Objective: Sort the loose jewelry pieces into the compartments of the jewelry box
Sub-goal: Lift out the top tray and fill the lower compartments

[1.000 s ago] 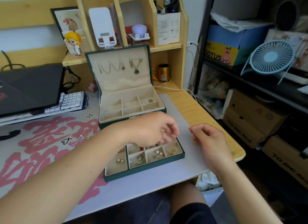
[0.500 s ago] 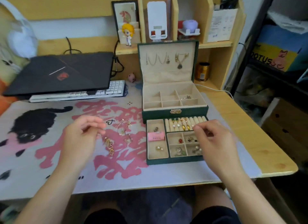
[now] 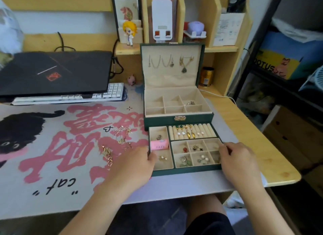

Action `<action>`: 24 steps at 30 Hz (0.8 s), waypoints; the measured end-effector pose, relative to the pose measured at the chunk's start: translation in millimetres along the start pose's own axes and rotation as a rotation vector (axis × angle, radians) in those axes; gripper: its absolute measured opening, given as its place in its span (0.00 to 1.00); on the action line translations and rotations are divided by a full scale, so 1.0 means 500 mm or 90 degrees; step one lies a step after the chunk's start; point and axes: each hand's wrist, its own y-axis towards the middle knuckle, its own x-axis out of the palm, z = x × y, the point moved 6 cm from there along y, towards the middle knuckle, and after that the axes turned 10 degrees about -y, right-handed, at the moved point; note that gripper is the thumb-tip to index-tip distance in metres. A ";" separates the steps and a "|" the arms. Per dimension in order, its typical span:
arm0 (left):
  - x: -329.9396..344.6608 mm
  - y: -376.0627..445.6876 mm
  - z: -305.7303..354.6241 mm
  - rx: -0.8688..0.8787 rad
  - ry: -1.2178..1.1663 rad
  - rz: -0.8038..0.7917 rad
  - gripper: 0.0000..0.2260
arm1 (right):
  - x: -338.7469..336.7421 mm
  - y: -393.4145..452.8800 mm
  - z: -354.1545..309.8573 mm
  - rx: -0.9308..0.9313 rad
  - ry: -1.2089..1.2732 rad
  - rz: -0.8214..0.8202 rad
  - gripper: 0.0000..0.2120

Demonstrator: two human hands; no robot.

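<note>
The green jewelry box (image 3: 178, 119) stands open at the right of the bench (image 3: 279, 168), its drawer (image 3: 185, 171) pulled out toward the near edge. The left hand (image 3: 134, 164) rests at the drawer's near left corner, fingers curled against its wall; whether they hold a piece I cannot tell. The right hand (image 3: 237, 159) touches the drawer's right wall, fingers bent over the rim; nothing is plainly pinched there either.

The loose jewelry pieces (image 3: 120, 140) lie on the printed mat (image 3: 52, 147), just left of the drawer and slightly far of the left hand. They spread in a line running from far right to near left, in roughly three small clusters: silvery at the far end, gold in the middle and nearest; single pieces are too tangled to count. The left hand is clearly the nearer one, so the next pick probably falls to it, reaching left and a little forward.

The drawer shows two long pockets at left, a ring-roll row, and six small square compartments. The upper tray has six compartments, one holding a small piece. Three necklaces, as far as I can tell, hang in the lid.
</note>
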 end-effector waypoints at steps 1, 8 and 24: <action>0.002 0.002 0.001 0.022 0.078 0.030 0.16 | 0.000 -0.001 0.002 0.000 -0.004 0.003 0.14; 0.000 -0.050 0.003 0.180 0.174 0.222 0.14 | -0.008 -0.037 0.004 -0.029 0.052 0.041 0.11; -0.127 -0.076 -0.077 0.036 0.133 0.218 0.17 | -0.012 -0.060 -0.103 -0.060 0.222 -0.031 0.10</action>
